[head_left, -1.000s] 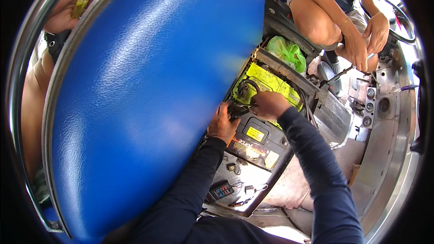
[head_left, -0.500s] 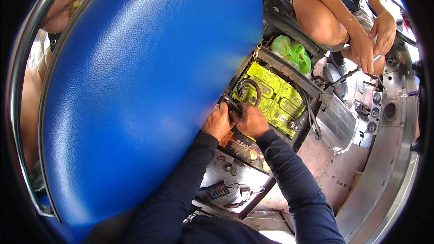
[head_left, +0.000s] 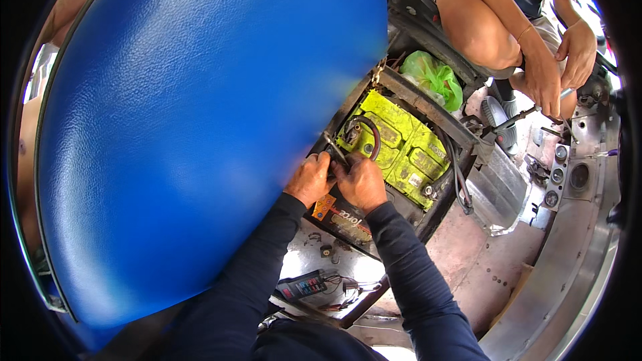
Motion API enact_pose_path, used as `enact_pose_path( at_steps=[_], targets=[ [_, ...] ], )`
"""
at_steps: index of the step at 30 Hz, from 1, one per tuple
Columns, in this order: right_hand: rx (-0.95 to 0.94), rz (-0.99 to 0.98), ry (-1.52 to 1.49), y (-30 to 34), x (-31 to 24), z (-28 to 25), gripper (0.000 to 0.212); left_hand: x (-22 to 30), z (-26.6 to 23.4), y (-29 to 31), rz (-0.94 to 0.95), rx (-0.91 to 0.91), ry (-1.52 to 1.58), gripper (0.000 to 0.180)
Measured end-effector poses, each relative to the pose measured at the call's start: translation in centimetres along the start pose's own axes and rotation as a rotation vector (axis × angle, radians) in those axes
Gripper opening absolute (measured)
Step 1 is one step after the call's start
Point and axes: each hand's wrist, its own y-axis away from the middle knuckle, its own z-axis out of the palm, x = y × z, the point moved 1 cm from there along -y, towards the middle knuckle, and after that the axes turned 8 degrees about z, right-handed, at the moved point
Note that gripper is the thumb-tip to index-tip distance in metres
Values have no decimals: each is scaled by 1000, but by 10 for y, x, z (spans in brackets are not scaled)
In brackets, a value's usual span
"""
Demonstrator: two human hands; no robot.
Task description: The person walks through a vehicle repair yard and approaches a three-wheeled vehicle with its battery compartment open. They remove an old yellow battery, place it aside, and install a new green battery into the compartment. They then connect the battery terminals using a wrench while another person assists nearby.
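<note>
A yellow-green battery (head_left: 409, 154), dusty on top, sits in a dark metal frame. Next to it, nearer me, is a black battery (head_left: 342, 222) with an orange label. My left hand (head_left: 310, 179) and my right hand (head_left: 362, 184) meet above the gap between the two, both with curled fingers. A thin metal rod (head_left: 334, 146) slants up from my right hand's fingertips toward the frame's left side. What my left fingers pinch is dark and mostly hidden. Just beyond my hands a dark red cable (head_left: 376, 135) arches over the yellow-green battery's terminal.
A big blue padded seat (head_left: 194, 140) stands raised at my left. At the upper right a person crouches, hands (head_left: 548, 87) on a long tool. A green plastic bag (head_left: 433, 80), a loose black cable (head_left: 463, 190) and a small device with wires (head_left: 309, 285) lie around the frame.
The view has shifted slightly. Both my hands stay together at the batteries, and more of the metal rod shows above them. The crouching person's hands have barely moved.
</note>
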Motion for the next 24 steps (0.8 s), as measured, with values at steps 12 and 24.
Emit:
enact_pose_path(
  at_steps=[12,24],
  targets=[
    [-28,-209,14,-1,11,-7,28,11,2,7,-141,-10,-47,32],
    [1,-171,-55,5,7,-3,23,0,-7,1,58,68,65,27]
  ],
)
